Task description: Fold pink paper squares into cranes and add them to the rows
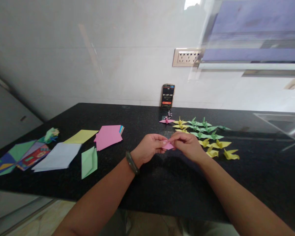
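Between my two hands is a small piece of folded pink paper (pixel 168 146), held above the black countertop. My left hand (pixel 150 147), with a dark bangle on its wrist, pinches the paper's left side between thumb and fingers. Thumb and fingers of my right hand (pixel 186 144) grip it at the right and upper edge. My fingers cover part of the folds. Just beyond my right hand stand rows of folded paper cranes: a pink crane (pixel 166 121), several yellow cranes (pixel 220 144) and several green cranes (pixel 203 123).
On the left of the black countertop (pixel 147 193) lie a pink paper stack (pixel 109 137), a yellow sheet (pixel 81 136), white sheets (pixel 60 155), a folded green paper (pixel 89 161) and a colourful packet (pixel 33 156). A phone (pixel 167 96) showing a timer leans on the wall below a socket (pixel 187 57).
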`<state>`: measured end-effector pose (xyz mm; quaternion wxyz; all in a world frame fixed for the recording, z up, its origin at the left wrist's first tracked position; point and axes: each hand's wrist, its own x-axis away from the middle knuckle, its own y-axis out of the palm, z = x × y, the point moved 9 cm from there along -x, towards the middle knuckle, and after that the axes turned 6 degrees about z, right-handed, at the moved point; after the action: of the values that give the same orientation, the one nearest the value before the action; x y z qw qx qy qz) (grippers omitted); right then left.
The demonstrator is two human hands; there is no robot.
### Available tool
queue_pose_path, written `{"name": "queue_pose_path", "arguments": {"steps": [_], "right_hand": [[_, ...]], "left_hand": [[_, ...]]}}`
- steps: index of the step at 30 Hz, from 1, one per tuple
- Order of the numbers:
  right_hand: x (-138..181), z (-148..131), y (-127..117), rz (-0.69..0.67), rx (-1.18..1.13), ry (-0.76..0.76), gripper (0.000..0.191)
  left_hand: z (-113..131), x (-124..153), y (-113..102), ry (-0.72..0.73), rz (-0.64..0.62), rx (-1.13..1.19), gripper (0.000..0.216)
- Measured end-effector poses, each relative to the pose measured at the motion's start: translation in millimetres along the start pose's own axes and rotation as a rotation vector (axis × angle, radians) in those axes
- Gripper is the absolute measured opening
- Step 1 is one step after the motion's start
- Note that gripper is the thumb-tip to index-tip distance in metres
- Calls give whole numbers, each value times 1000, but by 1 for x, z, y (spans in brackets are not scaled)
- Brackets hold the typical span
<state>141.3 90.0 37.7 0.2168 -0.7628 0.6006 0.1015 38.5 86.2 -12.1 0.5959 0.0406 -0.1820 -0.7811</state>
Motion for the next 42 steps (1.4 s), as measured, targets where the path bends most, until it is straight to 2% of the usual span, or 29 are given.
{"name": "queue_pose_path", "arguments": {"steps": [5,10,16,20,30,42], "right_hand": [[0,3,-3,48,45,25,16],[1,-4,-2,57,141,-66,19],[2,13,-4,72,77,161,18],[2,16,-4,55,117,188,20],[1,-1,0,-32,328,-25,15],[1,-12,-1,-20,435,-111,12]], "left_hand": [[0,2,3,-39,-32,-11,24],[0,1,-5,-15,65,-89,27],[10,-1,-6,116,115,-170,25],[22,2,-4,220,141,-282,21],[34,6,-5,411,216,-549,18],[31,5,-6,378,219,-507,24]]}}
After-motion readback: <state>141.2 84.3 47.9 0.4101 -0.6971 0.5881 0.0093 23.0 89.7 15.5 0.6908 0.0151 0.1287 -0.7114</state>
